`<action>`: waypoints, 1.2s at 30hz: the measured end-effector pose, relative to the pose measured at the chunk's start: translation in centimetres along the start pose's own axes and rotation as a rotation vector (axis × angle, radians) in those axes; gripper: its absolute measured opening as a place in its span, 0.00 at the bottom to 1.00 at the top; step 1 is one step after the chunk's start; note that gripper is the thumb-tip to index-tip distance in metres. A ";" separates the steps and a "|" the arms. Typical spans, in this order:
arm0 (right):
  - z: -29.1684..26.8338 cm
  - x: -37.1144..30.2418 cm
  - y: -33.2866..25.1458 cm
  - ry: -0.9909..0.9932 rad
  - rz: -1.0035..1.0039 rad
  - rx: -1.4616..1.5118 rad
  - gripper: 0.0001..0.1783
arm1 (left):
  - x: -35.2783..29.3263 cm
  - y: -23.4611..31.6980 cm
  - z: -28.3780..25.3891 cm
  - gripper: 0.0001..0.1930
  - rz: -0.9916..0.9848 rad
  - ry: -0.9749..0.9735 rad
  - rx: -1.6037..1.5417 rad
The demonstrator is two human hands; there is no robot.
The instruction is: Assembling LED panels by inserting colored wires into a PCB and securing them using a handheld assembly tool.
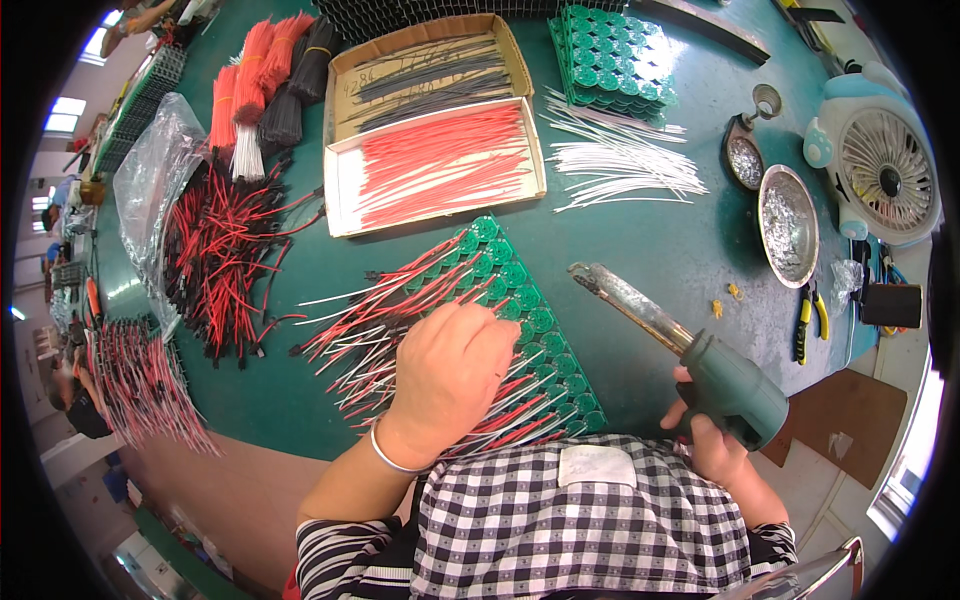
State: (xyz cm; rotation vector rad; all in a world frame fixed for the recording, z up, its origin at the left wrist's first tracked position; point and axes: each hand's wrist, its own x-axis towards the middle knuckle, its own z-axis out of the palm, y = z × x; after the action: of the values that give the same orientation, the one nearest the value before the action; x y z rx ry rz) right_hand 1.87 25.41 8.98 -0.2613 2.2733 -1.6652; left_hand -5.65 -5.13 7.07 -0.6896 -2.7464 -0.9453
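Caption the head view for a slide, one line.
Right hand gripping a green-handled soldering iron, left hand over a green circuit-board panel strewn with red and white wires.

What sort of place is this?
Probably an electronics assembly workshop: the right hand holds what looks like a soldering iron, near a green circuit-board panel with red and white wires, and more panels are stacked beyond.

I see black-and-white checked cloth (590,530) covering the front, small specks in the pattern, plus a whitish rectangular patch (597,466) near its top edge. Striped sleeves (345,552), black and white. I log the left hand (450,365) bare, thin pale bangle (388,456) at the wrist; right hand (715,447) bare too.
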 end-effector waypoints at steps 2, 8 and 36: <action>0.2 -0.1 0.1 0.018 -0.009 0.044 0.28 | -0.2 0.0 -0.1 0.10 -0.002 0.007 0.004; 0.7 -0.4 0.4 0.023 -0.006 0.070 0.26 | 0.1 -0.2 -0.1 0.10 -0.001 0.009 -0.045; 0.7 -2.5 1.2 0.122 0.098 -0.003 0.21 | -1.8 2.0 0.2 0.12 -0.029 -0.059 0.016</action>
State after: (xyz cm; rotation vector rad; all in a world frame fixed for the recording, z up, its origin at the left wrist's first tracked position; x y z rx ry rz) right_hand 4.51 25.96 8.01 -0.0487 2.3354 -1.6704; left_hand -3.17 -4.32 7.49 -0.6885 -2.8193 -0.9225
